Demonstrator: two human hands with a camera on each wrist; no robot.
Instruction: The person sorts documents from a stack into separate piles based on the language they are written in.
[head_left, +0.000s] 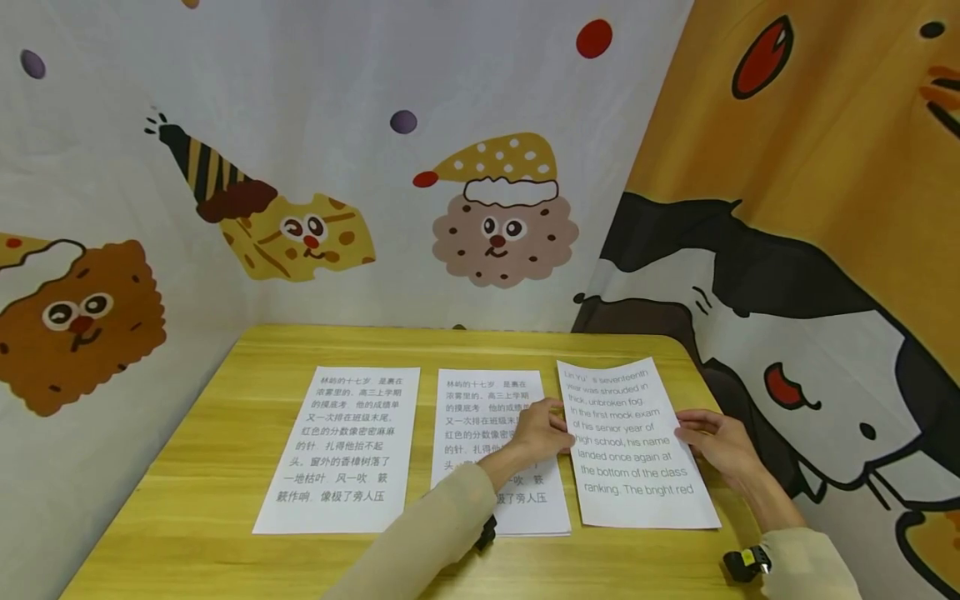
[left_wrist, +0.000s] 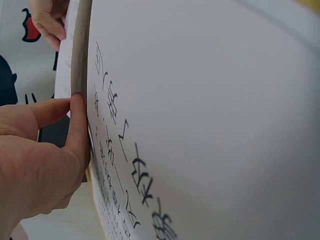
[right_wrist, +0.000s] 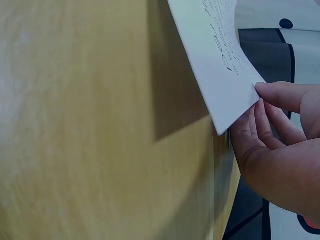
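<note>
A white sheet of paper [head_left: 630, 450] printed with large English text is held at the right of the table. My left hand [head_left: 536, 433] pinches its left edge between thumb and fingers, reaching across the middle sheet. On the opposite edge, my right hand [head_left: 720, 446] pinches the paper with the thumb on top and the fingers underneath. The right wrist view shows the sheet's corner [right_wrist: 225, 110] raised over the table, casting a shadow. Beneath my left forearm lies a middle sheet with Chinese text [head_left: 487, 392], partly covered.
Another Chinese-printed sheet [head_left: 341, 450] lies flat on the left of the yellow wooden table [head_left: 195, 467]. Cartoon-printed curtains [head_left: 322, 100] hang close behind the table and along its right side.
</note>
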